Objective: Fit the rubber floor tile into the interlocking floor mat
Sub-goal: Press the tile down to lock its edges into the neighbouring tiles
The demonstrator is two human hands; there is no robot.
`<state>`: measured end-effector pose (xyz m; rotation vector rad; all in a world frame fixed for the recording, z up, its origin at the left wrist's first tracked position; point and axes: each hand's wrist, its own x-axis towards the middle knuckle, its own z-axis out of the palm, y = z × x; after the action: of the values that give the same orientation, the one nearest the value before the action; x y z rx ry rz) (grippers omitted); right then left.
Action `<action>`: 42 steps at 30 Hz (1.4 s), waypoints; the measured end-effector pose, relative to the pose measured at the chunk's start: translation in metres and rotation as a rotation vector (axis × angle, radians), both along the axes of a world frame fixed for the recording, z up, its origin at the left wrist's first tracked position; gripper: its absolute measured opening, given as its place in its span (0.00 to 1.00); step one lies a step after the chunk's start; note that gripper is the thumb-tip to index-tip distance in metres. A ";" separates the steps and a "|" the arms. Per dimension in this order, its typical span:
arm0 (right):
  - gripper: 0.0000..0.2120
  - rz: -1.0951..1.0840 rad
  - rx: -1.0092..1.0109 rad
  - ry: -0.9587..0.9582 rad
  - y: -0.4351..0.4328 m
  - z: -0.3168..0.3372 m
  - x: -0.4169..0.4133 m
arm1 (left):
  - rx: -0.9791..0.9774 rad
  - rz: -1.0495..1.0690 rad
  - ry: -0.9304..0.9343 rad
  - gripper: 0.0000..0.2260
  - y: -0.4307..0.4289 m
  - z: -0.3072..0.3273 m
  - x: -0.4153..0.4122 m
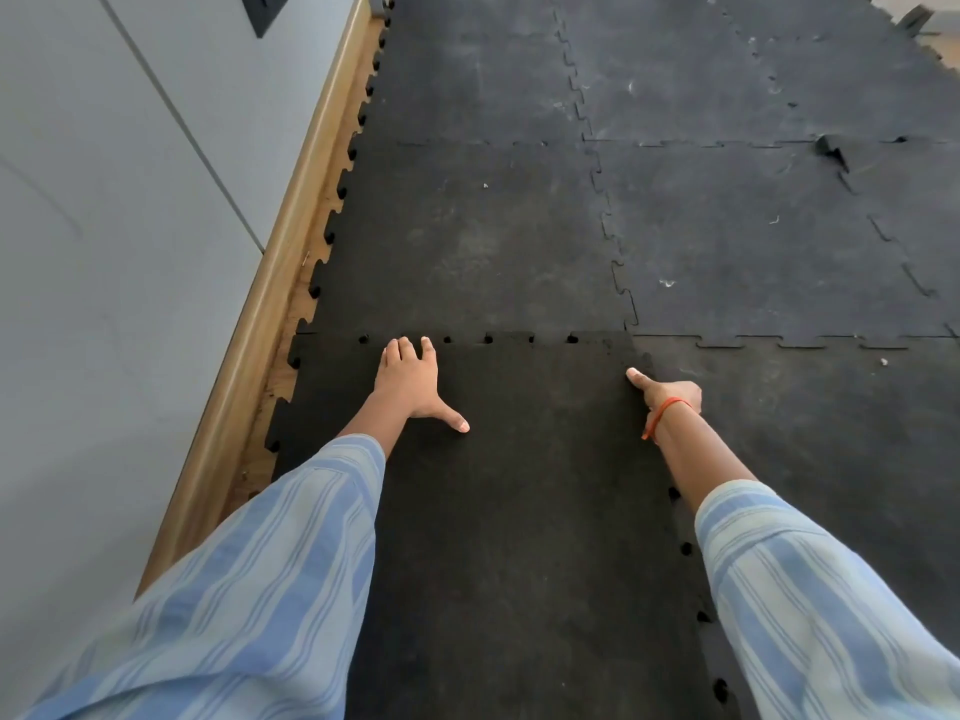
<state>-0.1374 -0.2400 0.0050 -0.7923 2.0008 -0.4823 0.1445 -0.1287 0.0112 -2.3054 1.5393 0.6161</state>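
Observation:
A dark rubber floor tile [519, 511] lies in front of me, its toothed far edge overlapping the interlocking floor mat [727, 226] of joined black tiles. Small gaps show along that far seam. My left hand [413, 387] rests flat on the tile near its far edge, fingers spread, thumb out to the right. At the tile's right edge near the far corner, my right hand [665, 394] has its thumb on top and its fingers curled under the edge. An orange band is on that wrist.
A grey wall [104, 252] with a wooden skirting board [270, 304] runs along the left, with a strip of wooden floor beside the mat. One seam at the far right [831, 150] is lifted and torn. Another mat tile [831, 433] lies to the right.

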 end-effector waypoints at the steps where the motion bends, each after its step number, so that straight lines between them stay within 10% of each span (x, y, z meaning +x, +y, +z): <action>1: 0.25 -0.002 0.000 0.002 -0.001 0.000 0.001 | -0.005 0.005 0.003 0.63 0.000 0.000 0.002; 11: 0.29 0.105 -0.077 0.194 0.001 0.003 -0.008 | 0.059 0.025 0.063 0.64 -0.004 -0.004 -0.001; 14: 0.23 0.418 -0.317 0.646 0.002 0.009 -0.020 | 0.122 0.060 0.079 0.64 -0.004 -0.006 -0.007; 20: 0.34 1.090 -0.374 0.649 0.025 -0.025 -0.004 | 0.113 0.015 0.136 0.66 -0.007 -0.012 -0.012; 42: 0.27 1.278 -0.339 0.726 0.005 -0.048 0.011 | 0.048 -0.002 0.205 0.68 -0.007 -0.023 0.001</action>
<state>-0.1260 -0.2350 -0.0434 -2.4382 1.5219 0.2926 0.1456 -0.1360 -0.0119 -2.2639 1.5944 0.9034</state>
